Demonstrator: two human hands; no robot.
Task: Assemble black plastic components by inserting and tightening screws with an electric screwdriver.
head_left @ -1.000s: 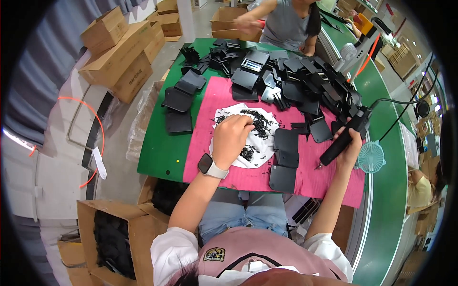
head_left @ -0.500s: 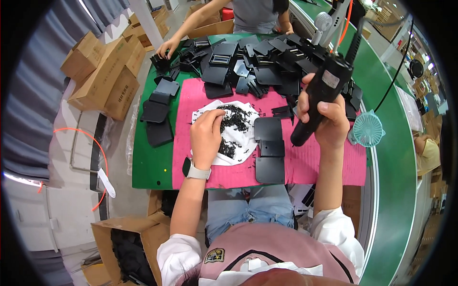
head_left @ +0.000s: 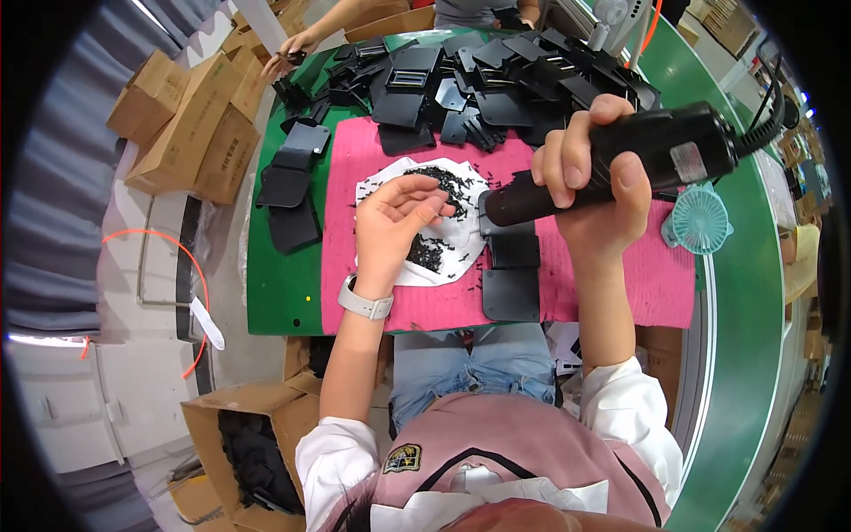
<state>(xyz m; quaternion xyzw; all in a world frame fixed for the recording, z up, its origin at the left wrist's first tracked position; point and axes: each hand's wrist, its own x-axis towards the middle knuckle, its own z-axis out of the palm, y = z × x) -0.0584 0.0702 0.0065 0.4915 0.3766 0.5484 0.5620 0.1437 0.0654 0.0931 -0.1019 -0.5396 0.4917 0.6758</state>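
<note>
My right hand is wrapped round a black electric screwdriver, held almost level with its narrow end toward the left and its cord at the right. That end hangs in front of a black hinged plate on the pink sheet. Over a white cloth I hold my left hand with fingers curled and thumb drawn to the fingertips. Whatever they pinch is too small to make out. Small black screws lie in heaps on the cloth, partly hidden by this hand.
Black plates and brackets are piled along the far side of the green table. More plates overlap at the left. A turquoise fan stands at the right. Across the table a co-worker's hand holds a dark part.
The screwdriver has swung from steeply upright to nearly level, its narrow end moving left toward the hinged plate. My left fingers have come away from the screw heap. The co-worker's hand has lifted a part.
</note>
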